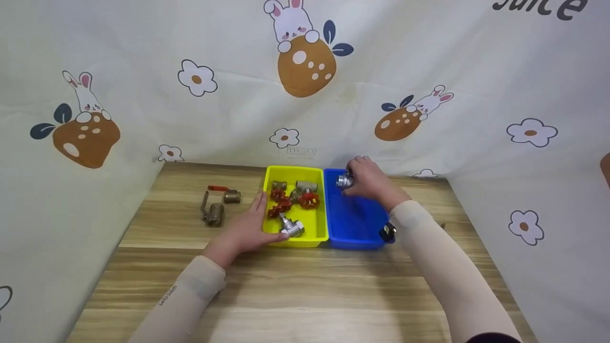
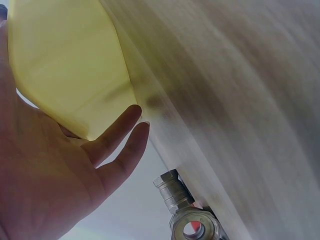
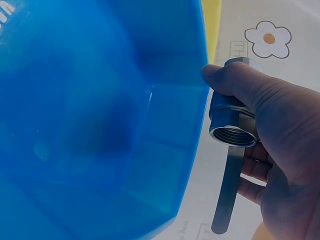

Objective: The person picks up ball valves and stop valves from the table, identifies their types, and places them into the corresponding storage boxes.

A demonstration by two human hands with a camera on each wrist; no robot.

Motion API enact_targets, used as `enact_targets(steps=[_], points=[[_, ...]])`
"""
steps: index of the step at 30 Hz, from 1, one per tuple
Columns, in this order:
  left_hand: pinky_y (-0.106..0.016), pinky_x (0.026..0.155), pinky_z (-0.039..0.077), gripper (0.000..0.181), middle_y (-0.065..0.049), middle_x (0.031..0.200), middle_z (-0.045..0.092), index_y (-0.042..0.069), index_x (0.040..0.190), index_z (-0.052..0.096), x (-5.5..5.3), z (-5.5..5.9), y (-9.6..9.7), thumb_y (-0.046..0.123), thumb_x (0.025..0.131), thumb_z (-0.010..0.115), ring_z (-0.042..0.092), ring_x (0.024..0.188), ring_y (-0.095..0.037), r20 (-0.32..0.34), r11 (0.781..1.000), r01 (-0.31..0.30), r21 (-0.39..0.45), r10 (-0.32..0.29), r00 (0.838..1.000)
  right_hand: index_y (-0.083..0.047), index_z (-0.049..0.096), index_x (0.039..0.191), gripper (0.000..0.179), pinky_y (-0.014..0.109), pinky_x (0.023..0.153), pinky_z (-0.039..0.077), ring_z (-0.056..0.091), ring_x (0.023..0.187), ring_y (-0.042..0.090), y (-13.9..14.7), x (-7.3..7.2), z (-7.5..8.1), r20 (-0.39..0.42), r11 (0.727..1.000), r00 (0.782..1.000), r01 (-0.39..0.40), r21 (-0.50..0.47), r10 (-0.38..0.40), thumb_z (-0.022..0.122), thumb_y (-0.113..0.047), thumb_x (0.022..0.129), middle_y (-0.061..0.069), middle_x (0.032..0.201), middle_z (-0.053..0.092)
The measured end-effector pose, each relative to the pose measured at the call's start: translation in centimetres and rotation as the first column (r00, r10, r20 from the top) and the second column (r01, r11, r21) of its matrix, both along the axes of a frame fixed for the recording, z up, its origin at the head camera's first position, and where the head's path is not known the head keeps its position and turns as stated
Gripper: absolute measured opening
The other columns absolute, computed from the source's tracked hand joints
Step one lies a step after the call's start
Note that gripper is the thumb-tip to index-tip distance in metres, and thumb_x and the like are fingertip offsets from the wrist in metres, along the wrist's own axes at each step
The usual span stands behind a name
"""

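Observation:
My right hand [image 1: 369,178] grips a silver ball valve [image 1: 345,180] above the far part of the blue bin [image 1: 357,214]. In the right wrist view the valve's threaded opening [image 3: 233,136] faces the camera, and its flat lever handle [image 3: 227,195] hangs past the fingers. My left hand [image 1: 248,226] rests at the left side of the yellow bin [image 1: 317,237], fingers extended along the outer wall and thumb over the front rim. Near that thumb, inside the bin, lies a silver valve [image 1: 293,227]. Behind it are several brass valves with red wheel handles [image 1: 309,200].
On the table left of the yellow bin lie two brass ball valves, one with a red lever [image 1: 232,196], the other with a grey lever [image 1: 215,214]. A dark object [image 1: 387,232] shows at the blue bin's right front corner. Patterned cloth [image 1: 228,124] encloses the wooden table [image 1: 295,290].

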State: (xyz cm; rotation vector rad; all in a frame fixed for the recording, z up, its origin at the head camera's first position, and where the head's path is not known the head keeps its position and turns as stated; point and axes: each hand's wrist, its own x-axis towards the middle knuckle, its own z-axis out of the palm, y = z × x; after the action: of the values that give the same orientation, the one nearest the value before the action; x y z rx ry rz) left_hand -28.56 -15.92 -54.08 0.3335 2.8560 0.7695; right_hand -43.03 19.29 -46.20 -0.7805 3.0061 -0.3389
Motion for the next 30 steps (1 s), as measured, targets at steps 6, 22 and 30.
enact_targets(steps=[6,22,30], points=[[-0.065,0.113,0.051,0.140,-0.012,0.185,-0.006,0.013,0.178,0.001,0.0,0.1,0.0,0.088,0.084,0.073,0.048,0.150,-0.053,0.004,1.000,-0.005,0.010,0.005,1.000,-0.001,0.064,0.133,0.067,0.049,0.104,0.052,0.055,0.113,0.033,-0.6,-0.2,0.1,0.003,1.000,1.000,0.008,0.012,-0.008,0.098,-0.033,0.085,0.016,0.121,0.065],[-0.065,0.110,0.054,0.140,-0.014,0.185,-0.005,0.010,0.178,0.003,0.1,-0.2,-0.1,0.087,0.084,0.073,0.048,0.150,-0.054,-0.015,1.000,0.000,0.023,0.000,1.000,0.000,0.063,0.131,0.067,0.049,0.105,0.051,0.054,0.112,0.034,-1.4,-1.2,-0.8,0.010,0.998,1.000,0.011,0.065,-0.011,0.097,-0.036,0.086,0.015,0.119,0.063],[-0.065,0.116,0.048,0.141,-0.013,0.185,-0.004,0.010,0.178,0.005,0.2,-0.1,-0.1,0.087,0.083,0.075,0.044,0.153,-0.053,-0.012,0.999,-0.004,0.039,0.004,1.000,0.000,0.063,0.130,0.065,0.049,0.104,0.051,0.054,0.111,0.034,-1.9,-1.5,-1.2,0.012,0.997,1.000,0.015,0.075,-0.016,0.096,-0.036,0.087,0.015,0.119,0.063]])
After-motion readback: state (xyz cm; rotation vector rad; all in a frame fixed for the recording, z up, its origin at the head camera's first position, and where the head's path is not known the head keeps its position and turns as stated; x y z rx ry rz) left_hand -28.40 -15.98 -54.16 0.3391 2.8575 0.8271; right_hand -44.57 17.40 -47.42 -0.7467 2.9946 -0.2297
